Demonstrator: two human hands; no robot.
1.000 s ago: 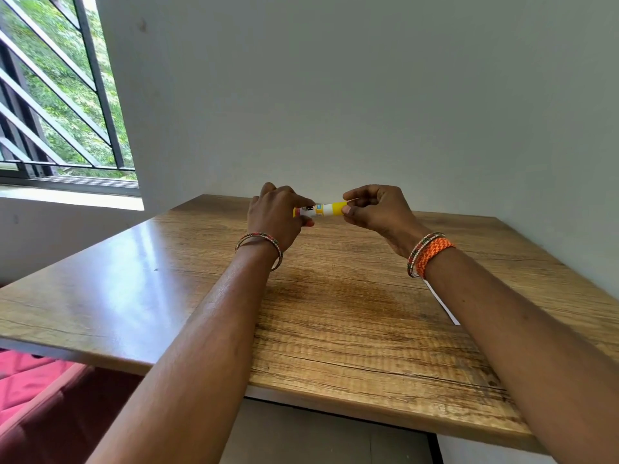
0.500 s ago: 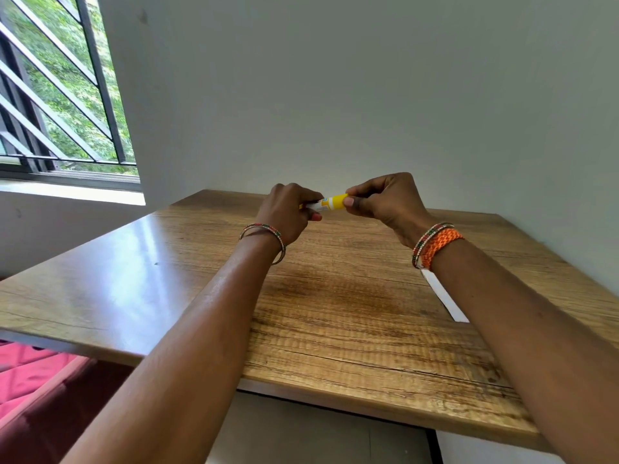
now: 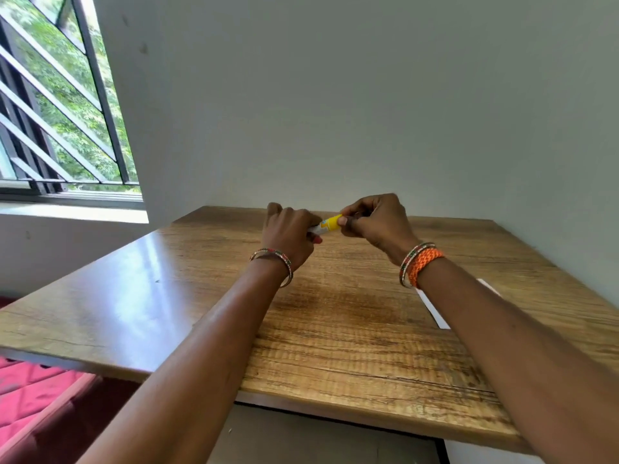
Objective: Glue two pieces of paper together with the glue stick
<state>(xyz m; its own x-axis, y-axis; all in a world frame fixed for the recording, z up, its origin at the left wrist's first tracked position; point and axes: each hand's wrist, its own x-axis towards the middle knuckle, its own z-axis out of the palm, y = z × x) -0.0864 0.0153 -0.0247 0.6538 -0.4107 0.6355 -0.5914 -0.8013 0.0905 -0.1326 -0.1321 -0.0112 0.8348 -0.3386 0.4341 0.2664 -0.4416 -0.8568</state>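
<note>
Where wall meets window, wooden table [image 3: 335, 329].

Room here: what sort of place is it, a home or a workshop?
Probably a home, though that is a guess. A wooden table stands in a corner of plain walls, beside a barred window with trees outside, and red bedding lies below.

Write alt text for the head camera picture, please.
Two bare hands, left hand and right hand, hold a yellow glue stick between them above a wooden table. White paper lies on the table, mostly hidden under the right forearm.
</note>
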